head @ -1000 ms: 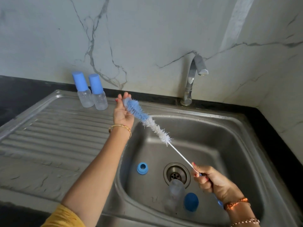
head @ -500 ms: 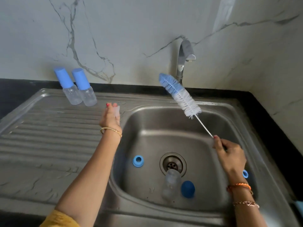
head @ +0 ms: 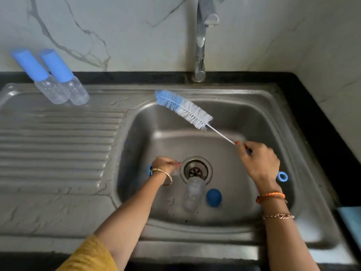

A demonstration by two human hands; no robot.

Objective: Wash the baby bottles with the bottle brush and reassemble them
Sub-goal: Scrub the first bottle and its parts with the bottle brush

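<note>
Hands work over a steel sink point(head: 263, 118) as a person washes baby bottles: the right hand point(head: 259, 163) grips the wire handle of the bottle brush point(head: 184, 108), holding it in the air above the basin with the blue-and-white bristle head pointing up and to the left, toward the sink's back rim. The left hand point(head: 166, 165) reaches down to the basin floor just left of the drain point(head: 196, 170), fingertips drawn together; motion blur hides whether it pinches anything, so its grasp cannot be told. A blue ring point(head: 149, 169) peeks out from behind that wrist.

An uncapped clear bottle point(head: 193, 193) lies on the basin floor, touching the drain's near edge, its long axis running from the drain toward the person, with a blue cap point(head: 214, 197) just beside it on the right. It lies between the two forearms, nearer the left hand, which looks the likelier to lift it while the brush waits in the right. Two capped bottles point(head: 58, 81) stand side by side on the draining surface at the far left, well apart from the basin. The tap point(head: 201, 42) rises behind. No brand, label or writing can be read on anything.
</note>
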